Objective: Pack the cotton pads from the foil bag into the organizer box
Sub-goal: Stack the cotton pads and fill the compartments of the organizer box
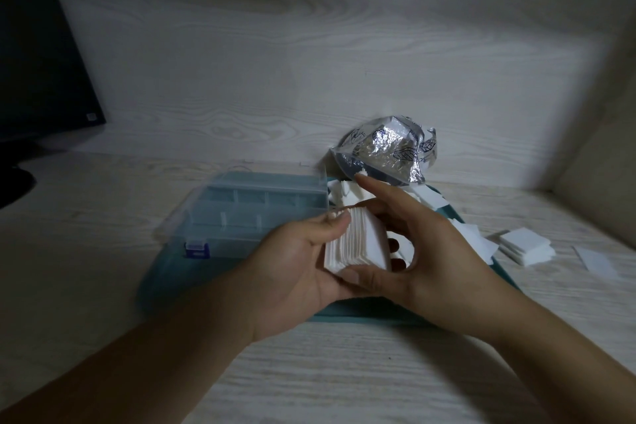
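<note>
A stack of white square cotton pads (358,244) stands on edge between both my hands, above a teal tray. My left hand (292,262) cups the stack from the left with its thumb on top. My right hand (423,251) presses it from the right, thumb underneath and index finger stretched toward the crumpled silver foil bag (385,155) at the back. The clear blue organizer box (247,210) lies to the left with its lid closed and a blue latch at its front. More loose pads (426,198) lie under the bag.
The teal tray (179,272) holds the box. A small pile of pads (525,244) and a single white slip (595,262) lie on the wooden desk to the right. A dark monitor (38,62) stands at the far left, and a wall rises at the right.
</note>
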